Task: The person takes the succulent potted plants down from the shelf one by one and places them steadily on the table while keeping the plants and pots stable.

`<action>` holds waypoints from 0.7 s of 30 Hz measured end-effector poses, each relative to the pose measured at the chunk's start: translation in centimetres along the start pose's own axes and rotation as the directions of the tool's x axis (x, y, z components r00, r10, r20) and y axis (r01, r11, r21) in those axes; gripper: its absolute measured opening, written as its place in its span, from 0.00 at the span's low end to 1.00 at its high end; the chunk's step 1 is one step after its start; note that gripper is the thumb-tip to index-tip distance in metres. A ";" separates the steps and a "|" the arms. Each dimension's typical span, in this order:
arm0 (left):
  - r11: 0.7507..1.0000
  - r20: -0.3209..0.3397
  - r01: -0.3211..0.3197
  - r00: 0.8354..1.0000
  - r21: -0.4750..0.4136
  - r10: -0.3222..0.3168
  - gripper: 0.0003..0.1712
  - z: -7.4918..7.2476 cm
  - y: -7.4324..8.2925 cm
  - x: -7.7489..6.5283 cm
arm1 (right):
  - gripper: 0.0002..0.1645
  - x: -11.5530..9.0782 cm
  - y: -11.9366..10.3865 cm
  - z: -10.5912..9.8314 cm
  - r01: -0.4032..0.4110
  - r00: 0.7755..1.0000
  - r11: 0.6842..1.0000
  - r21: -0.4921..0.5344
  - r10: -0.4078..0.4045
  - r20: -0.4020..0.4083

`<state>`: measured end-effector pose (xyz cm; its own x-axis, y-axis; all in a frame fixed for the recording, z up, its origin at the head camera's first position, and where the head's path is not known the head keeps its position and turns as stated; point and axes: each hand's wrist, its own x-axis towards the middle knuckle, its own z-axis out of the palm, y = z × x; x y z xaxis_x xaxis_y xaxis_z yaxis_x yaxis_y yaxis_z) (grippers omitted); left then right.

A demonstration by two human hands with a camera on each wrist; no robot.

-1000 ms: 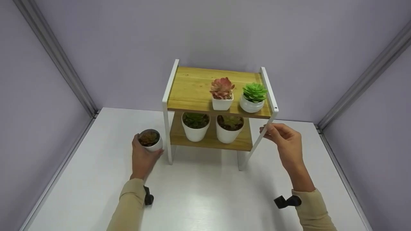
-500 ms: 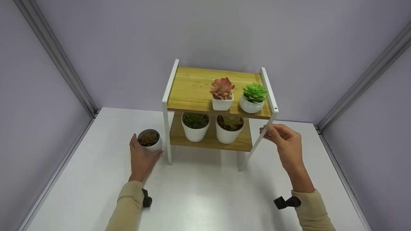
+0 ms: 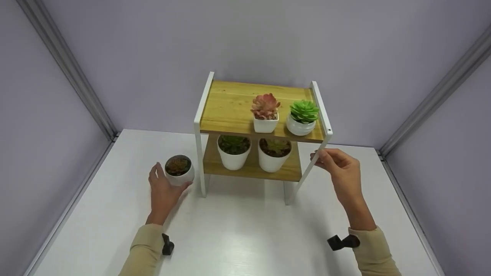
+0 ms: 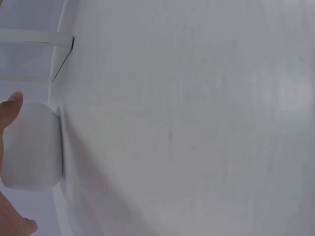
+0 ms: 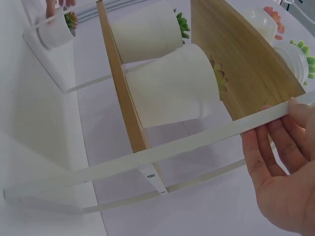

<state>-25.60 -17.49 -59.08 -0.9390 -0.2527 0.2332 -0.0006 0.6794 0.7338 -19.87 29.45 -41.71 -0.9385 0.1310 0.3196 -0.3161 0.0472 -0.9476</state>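
Observation:
A white round pot with a brown-orange succulent [image 3: 180,177] stands on the table, left of a two-tier wooden shelf [image 3: 226,103] with white metal sides. My left hand [image 3: 163,193] is spread around the pot's near side, thumb to the right, fingers apart to the left; the left wrist view shows the thumb [image 4: 11,109] close by the pot [image 4: 32,147]. Whether it still touches is hard to tell. On the right, my right hand [image 3: 342,174] pinches the shelf's white front leg [image 3: 311,165] between thumb and fingers, just under the upper board.
On the upper board sit a pink succulent in a square white pot [image 3: 265,124] and a green one in a round white pot [image 3: 300,126]. Two larger white pots, left [image 3: 234,159] and right [image 3: 272,161], stand on the lower board. Grey-white walls enclose the white table [image 3: 238,237].
My left hand has loosened from the brown-orange succulent's pot and drawn back toward the lower left, its fingers spreading. The pot stays in place. My right hand keeps its hold on the leg.

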 end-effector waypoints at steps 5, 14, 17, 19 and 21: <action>0.999 0.025 -0.044 0.999 -0.027 0.044 0.69 -1.0 1.1 -0.4 | 0.15 0.0 0.0 0.0 0.010 1.000 1.000 0.009 -0.010 0.001; 0.984 -0.023 -0.170 0.985 -0.058 0.169 0.58 -2.3 3.8 -1.4 | 0.15 0.0 0.0 0.1 0.013 1.000 1.000 0.006 -0.013 0.008; 0.969 -0.049 -0.232 0.972 -0.089 0.228 0.56 -2.7 5.0 -1.7 | 0.16 0.1 0.1 0.0 0.013 1.000 1.000 0.001 -0.013 0.005; 0.956 -0.066 -0.283 0.958 -0.080 0.278 0.54 -2.9 5.6 -1.9 | 0.16 0.0 0.1 0.0 0.011 1.000 1.000 -0.003 -0.011 0.005; 0.938 -0.087 -0.341 0.938 -0.053 0.336 0.53 -3.1 6.2 -2.1 | 0.16 0.0 0.1 0.0 0.009 1.000 1.000 -0.002 -0.009 0.005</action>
<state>-22.60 -14.90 -53.00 -0.8508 -0.0684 0.5210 0.3383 0.6874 0.6427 -19.93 29.46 -41.77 -0.9362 0.1253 0.3284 -0.3245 0.0509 -0.9445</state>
